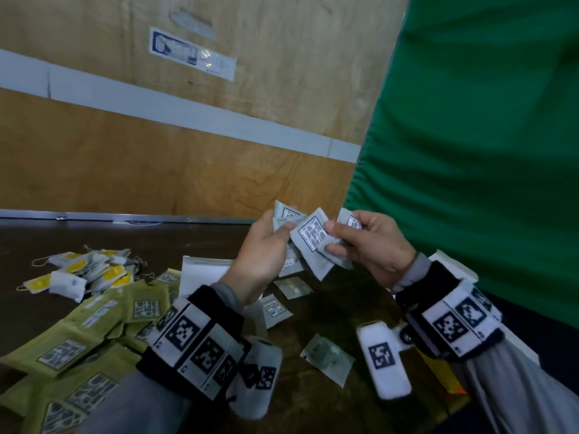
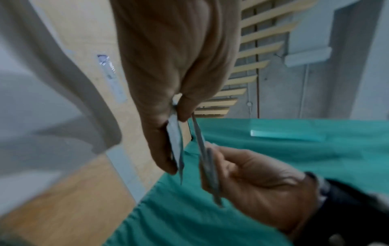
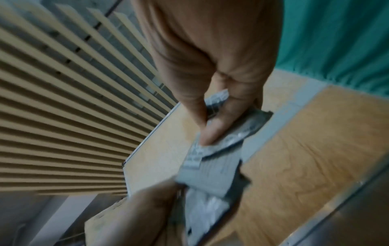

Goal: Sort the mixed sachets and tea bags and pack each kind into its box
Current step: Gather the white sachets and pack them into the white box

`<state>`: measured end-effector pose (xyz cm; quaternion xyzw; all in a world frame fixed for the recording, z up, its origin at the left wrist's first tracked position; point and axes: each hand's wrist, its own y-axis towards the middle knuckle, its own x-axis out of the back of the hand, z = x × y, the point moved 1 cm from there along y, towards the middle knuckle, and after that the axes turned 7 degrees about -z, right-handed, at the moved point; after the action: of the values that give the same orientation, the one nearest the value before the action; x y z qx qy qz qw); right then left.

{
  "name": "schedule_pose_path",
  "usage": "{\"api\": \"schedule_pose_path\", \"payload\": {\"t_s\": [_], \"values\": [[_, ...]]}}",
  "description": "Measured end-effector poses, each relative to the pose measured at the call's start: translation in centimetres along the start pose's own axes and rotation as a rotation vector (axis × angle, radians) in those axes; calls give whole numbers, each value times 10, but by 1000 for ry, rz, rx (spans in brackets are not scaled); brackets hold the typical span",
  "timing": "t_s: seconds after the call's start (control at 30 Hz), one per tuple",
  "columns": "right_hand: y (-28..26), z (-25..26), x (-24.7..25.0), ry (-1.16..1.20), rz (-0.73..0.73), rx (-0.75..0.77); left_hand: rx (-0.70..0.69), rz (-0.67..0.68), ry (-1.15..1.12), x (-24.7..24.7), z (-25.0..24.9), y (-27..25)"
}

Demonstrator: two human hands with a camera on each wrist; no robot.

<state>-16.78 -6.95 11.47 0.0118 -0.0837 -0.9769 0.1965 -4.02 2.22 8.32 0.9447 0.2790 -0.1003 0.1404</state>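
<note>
Above the dark table, both hands hold pale grey sachets with dark printed labels. My left hand point(image 1: 280, 230) pinches a small stack of them point(image 1: 286, 214) between thumb and fingers; it is seen edge-on as the stack point(image 2: 175, 143) in the left wrist view. My right hand point(image 1: 333, 239) grips a fanned bunch of grey sachets point(image 1: 311, 238), thumb on top, also seen as the bunch point(image 3: 223, 138) in the right wrist view. The two bunches touch. Olive-green sachets point(image 1: 78, 336) lie heaped at the lower left. Tea bags point(image 1: 84, 272) with yellow tags are piled behind them.
A white box point(image 1: 200, 270) lies under my left forearm. Loose grey sachets point(image 1: 329, 355) are scattered on the table point(image 1: 194, 239) below the hands. A yellow box point(image 1: 438, 374) sits under my right wrist. A green cloth point(image 1: 485, 151) hangs at the right, and a wooden wall point(image 1: 156, 158) stands behind.
</note>
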Motion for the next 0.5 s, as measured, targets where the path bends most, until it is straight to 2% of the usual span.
{"api": "schedule_pose_path", "payload": {"t_s": [0.13,0.2,0.4,0.5], "values": [[1,-1,-13,83,-57,55,69,132,-244,-7,-5,-8],[2,2,-15,78,-61,121,45,146,-234,-7,-3,-7],[5,8,-16,-132,25,239,114,13,-223,11,-3,6],[5,12,-15,-203,90,330,161,133,-202,15,-11,5]]}}
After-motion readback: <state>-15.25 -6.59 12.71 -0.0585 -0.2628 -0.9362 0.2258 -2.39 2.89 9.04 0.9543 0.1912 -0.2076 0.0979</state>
